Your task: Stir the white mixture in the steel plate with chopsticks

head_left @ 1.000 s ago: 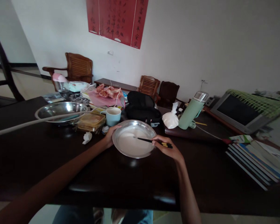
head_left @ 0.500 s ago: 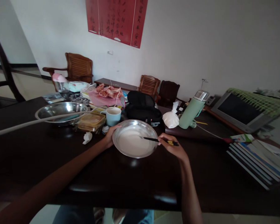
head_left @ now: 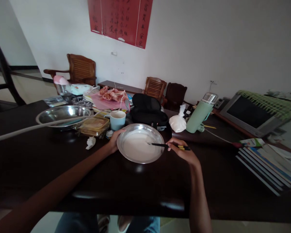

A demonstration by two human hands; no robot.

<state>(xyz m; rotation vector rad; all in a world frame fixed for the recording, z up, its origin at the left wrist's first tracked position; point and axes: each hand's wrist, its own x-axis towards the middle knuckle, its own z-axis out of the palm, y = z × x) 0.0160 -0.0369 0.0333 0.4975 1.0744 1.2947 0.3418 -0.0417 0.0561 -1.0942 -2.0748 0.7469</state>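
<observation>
Leftward, taking the bowl (head_left: pixel 147 128) as clock centre, a steel basin (head_left: pixel 55 112) sits at ten o'clock, a pale cord (head_left: pixel 19 132) passing in front. A tissue (head_left: pixel 90 143) lies at nine, a plastic box (head_left: pixel 95 126) nearer in at ten. The left hand (head_left: pixel 114 141), loosely curled, has hold of the rim at nine. A blue mug (head_left: pixel 117 121) at half past ten and a black case (head_left: pixel 149 116) at twelve crowd the far side. The bowl appears to rest on the table (head_left: pixel 135 191), holding a pale mix (head_left: pixel 137 147); stirring looks to be the step in hand, and another stroke would call for a firm rim and low tips. At three, the right hand (head_left: pixel 181 150), nearly closed, pinches black chopsticks (head_left: pixel 159 145), their tips at the mix. At two stand a tied bag (head_left: pixel 177 124) and a green flask (head_left: pixel 198 116); books (head_left: pixel 264 166) lie just past three, well apart.
</observation>
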